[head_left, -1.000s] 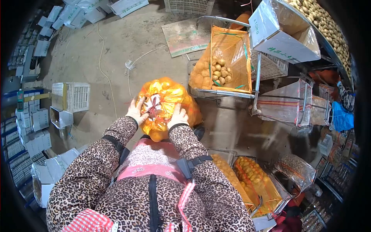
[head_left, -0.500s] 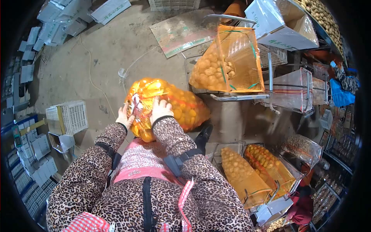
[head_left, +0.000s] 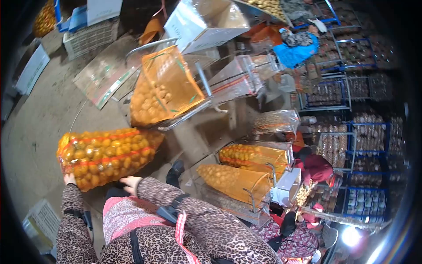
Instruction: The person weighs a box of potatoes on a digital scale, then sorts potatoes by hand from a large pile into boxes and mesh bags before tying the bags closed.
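A full yellow-orange mesh bag of potatoes (head_left: 107,154), with red bands along it, lies at the left, its long side toward me. My left hand (head_left: 69,179) is at the bag's near left corner, fingers bent against it and partly hidden. Close to the bag's near lower edge is my right hand (head_left: 131,184), its fingers stretched toward the underside. Whether those fingertips press on the bag is hard to make out.
Beyond the bag, a metal frame (head_left: 206,83) holds an open orange mesh bag (head_left: 169,88) partly filled with potatoes. More filled bags (head_left: 233,180) lie on racks at right. A white carton (head_left: 206,28), plastic crates (head_left: 90,39) and co-workers (head_left: 316,167) are around.
My view has swung to the right. The bag has turned so its long side faces me. My hands have moved from its gathered top to its near lower edge, farther apart.
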Demonstrator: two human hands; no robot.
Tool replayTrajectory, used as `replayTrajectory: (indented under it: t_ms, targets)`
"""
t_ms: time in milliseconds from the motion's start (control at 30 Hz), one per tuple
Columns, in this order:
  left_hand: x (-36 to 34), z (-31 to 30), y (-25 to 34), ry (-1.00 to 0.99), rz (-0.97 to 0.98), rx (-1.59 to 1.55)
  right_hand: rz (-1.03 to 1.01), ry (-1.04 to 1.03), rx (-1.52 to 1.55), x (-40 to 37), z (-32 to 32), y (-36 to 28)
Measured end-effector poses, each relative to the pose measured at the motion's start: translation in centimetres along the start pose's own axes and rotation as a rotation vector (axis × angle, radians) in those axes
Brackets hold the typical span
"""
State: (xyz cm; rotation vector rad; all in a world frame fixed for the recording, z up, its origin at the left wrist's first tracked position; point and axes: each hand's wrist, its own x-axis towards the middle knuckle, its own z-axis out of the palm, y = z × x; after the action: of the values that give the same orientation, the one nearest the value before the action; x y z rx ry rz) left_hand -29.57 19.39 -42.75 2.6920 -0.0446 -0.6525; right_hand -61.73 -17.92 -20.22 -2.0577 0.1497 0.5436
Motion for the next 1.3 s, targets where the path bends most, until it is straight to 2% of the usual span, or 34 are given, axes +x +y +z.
replayTrajectory:
  t_ms: [33, 67, 133, 167, 200, 233, 267, 300, 333, 367, 467, 500, 533, 567, 667, 700, 733, 800, 833, 867, 900, 1000, 1033, 1067, 1100, 1133, 1233, 1267, 1300]
  targets:
    - [0.6, -0.3, 1.1, 0.076, 0.039, -0.107, 0.100, -0.033, 0.033, -2.8, -1.5, 2.0]
    - [0.8, -0.4, 2.4, 0.144, 0.082, -0.208, 0.225, 0.051, 0.042, -6.8, -2.6, 3.5]
    - [1.1, -1.6, 3.9, 0.270, 0.145, -0.395, 0.585, 0.041, 0.034, -12.4, -5.8, 5.8]
    - [0.4, -0.8, 5.8, -0.169, 0.103, -0.508, 0.564, 0.258, 0.097, -15.8, -4.8, 9.1]
    - [-0.7, -0.4, 8.1, -0.600, 0.017, -0.538, 0.640, 0.317, 0.079, -18.7, -4.9, 11.0]
    - [-1.8, 1.3, 8.9, -0.573, 0.178, -0.335, 0.739, 0.369, 0.185, -21.7, -7.5, 8.4]
    - [-3.8, 2.4, 11.1, -0.515, 0.337, -0.113, 0.795, 0.355, 0.219, -23.9, -6.8, 11.1]
    - [-6.6, 3.0, 14.4, -0.432, 0.479, 0.091, 0.853, 0.450, 0.170, -25.8, -6.3, 11.9]
    - [-9.7, 3.3, 17.9, -0.403, 0.414, 0.124, 0.826, 0.448, 0.170, -27.8, -6.9, 12.0]
    - [-12.9, 3.5, 22.1, -0.455, 0.388, 0.112, 0.831, 0.451, 0.233, -29.6, -6.7, 13.4]
    - [-18.0, 4.4, 29.4, -0.590, 0.275, 0.090, 0.738, 0.425, 0.261, -34.3, -7.9, 15.4]
    - [-19.6, 4.1, 31.4, -0.594, 0.332, 0.156, 0.748, 0.454, 0.357, -35.5, -7.4, 17.8]
    - [-24.1, 2.0, 36.2, -0.598, 0.384, 0.222, 0.756, 0.477, 0.451, -36.8, -7.3, 19.9]
    - [-25.0, 2.4, 37.7, -0.624, 0.275, 0.249, 0.745, 0.505, 0.424, -38.7, -8.3, 20.3]
    - [-34.8, -1.2, 47.7, -0.520, 0.236, 0.286, 0.730, 0.574, 0.310, -43.6, -11.7, 24.2]
    - [-33.3, 0.8, 46.3, -0.445, 0.292, 0.358, 0.737, 0.554, 0.277, -45.5, -13.7, 25.4]
    - [-35.2, 0.5, 47.9, -0.460, 0.281, 0.332, 0.747, 0.527, 0.252, -47.6, -15.5, 25.5]
    - [-37.6, 1.2, 50.0, -0.476, 0.219, 0.360, 0.825, 0.607, 0.331, -50.3, -17.9, 27.2]
    - [-39.1, 1.4, 51.3, -0.455, 0.260, 0.381, 0.824, 0.687, 0.239, -50.9, -17.9, 29.5]
    - [-41.1, 1.0, 53.0, -0.436, 0.299, 0.404, 0.834, 0.714, 0.304, -52.6, -19.5, 28.5]
    - [-45.6, -1.0, 57.2, -0.459, 0.232, 0.325, 0.817, 0.711, 0.297, -53.5, -19.7, 29.6]
    - [-40.6, 2.0, 54.4, -0.369, 0.502, 0.337, 0.729, 0.757, 0.326, -54.4, -22.1, 32.3]
    - [-45.9, -1.3, 60.1, -0.384, 0.394, 0.380, 0.703, 0.843, 0.306, -54.2, -22.4, 33.8]
    - [-43.7, -0.5, 59.0, -0.279, 0.591, 0.379, 0.679, 0.874, 0.372, -54.8, -24.3, 33.4]
    - [-41.7, 0.2, 57.7, -0.291, 0.553, 0.255, 0.619, 0.946, 0.337, -54.9, -26.0, 34.0]
    - [-41.0, -0.3, 58.7, -0.304, 0.515, 0.128, 0.559, 1.017, 0.299, -54.6, -27.8, 34.9]
    - [-41.7, -2.2, 63.6, -0.260, 0.450, 0.014, 0.381, 1.207, 0.246, -53.8, -34.2, 39.8]
    - [-41.5, -2.8, 65.2, -0.220, 0.542, 0.094, 0.302, 1.273, 0.212, -54.0, -37.2, 40.3]
    - [-39.4, -1.7, 65.1, -0.212, 0.565, 0.037, 0.373, 1.263, 0.433, -54.9, -40.9, 37.6]
